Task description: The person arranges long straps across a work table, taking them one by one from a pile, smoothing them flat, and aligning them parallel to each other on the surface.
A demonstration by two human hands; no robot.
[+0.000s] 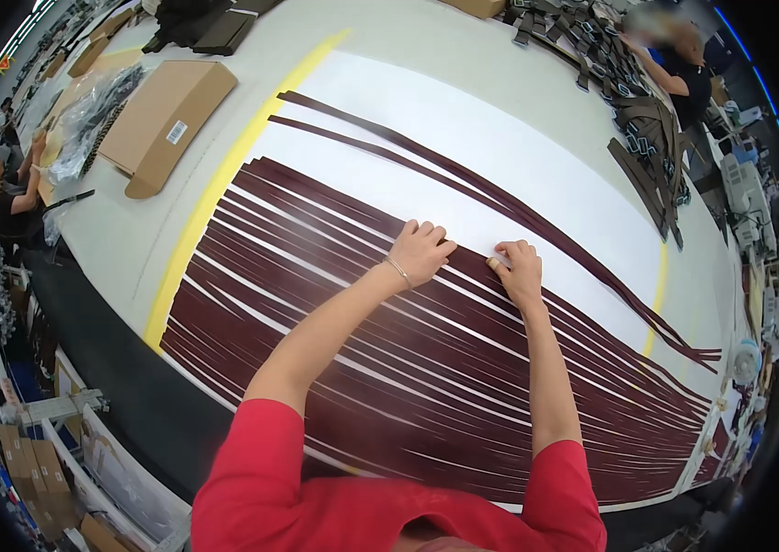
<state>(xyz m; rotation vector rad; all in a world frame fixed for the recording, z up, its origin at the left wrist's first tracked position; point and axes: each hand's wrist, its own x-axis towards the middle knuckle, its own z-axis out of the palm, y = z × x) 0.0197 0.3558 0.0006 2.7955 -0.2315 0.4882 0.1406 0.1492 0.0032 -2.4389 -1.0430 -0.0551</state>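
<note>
Many long, narrow maroon strips (362,331) lie side by side on a white sheet (352,78) across the table. At the uppermost strip of this row (334,198), my left hand (421,254) is closed, fingers curled down on it. A short way to the right, my right hand (520,270) pinches the same strip's edge between thumb and fingers. Part of the strip under the fingertips is hidden. Beyond my hands, two loose maroon strips (426,158) run apart from the row and curve toward the right end.
Yellow tape (224,198) edges the sheet at left, beside a cardboard box (167,124). Dark straps with buckles (647,138) pile up at the far right. One person (17,189) works at left, another (684,78) at upper right.
</note>
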